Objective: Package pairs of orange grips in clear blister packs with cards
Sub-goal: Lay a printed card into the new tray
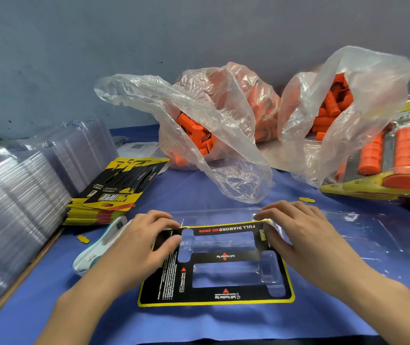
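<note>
Blue cloth covers the bench, with a grey wall behind.

Head view: a black-and-yellow card lies flat on a clear blister, and both hands are on its far edge. The left hand pinches the far left corner, its fingers curled over the edge and the thumb pressed on the card's face. The right hand grips the far right corner the same way, fingers curled over the edge. The blister's two moulded pockets show through the card's cut-outs, between the two sets of fingers.

Well beyond the fingers stand two open plastic bags holding orange grips. Left of the left fingers sit a card stack and, further out, a blister stack. A white-and-blue tool lies just beside the left wrist. Right of the right fingers lies another clear tray, and beyond it filled packs.
</note>
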